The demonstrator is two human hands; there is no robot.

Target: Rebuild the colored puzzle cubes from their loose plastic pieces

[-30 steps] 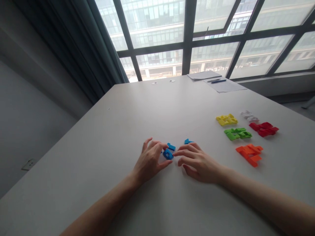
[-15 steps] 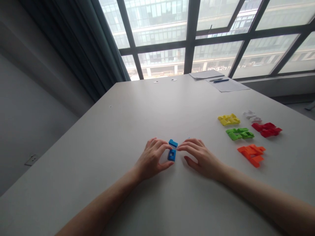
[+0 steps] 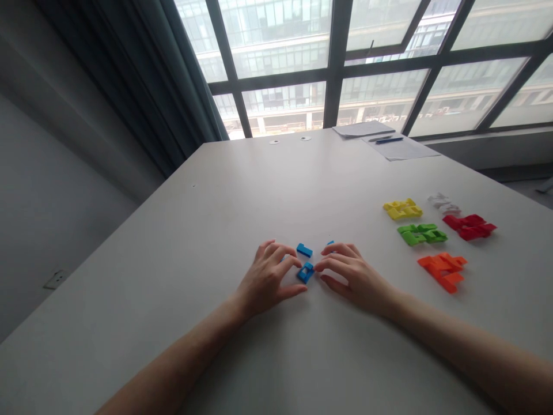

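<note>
A small blue block with a hole in it [image 3: 304,277] lies on the white table between my two hands. My left hand [image 3: 272,275] is open on its left, thumb and index finger apart on either side of the block's near corner. From the right, my right hand [image 3: 345,270] reaches its index fingertip to the block's edge; whether they touch is hard to tell. Its thumb is apart from the fingers. Just beyond lies a second blue block, L-shaped [image 3: 304,251]. Another blue piece [image 3: 330,244] shows partly behind my right fingers, and a blue speck shows among my left fingers.
To the right on the table [image 3: 242,196] lie groups of coloured pieces: yellow [image 3: 402,209], green [image 3: 421,234], orange [image 3: 443,271], red [image 3: 469,226] and white [image 3: 444,204]. Papers [image 3: 406,151] and a blue pen [image 3: 389,140] lie at the far edge by the window.
The holed blue block has turned on the table and shifted slightly right, out from between my left fingertips. My left fingers have parted from it; my right hand has barely moved.
</note>
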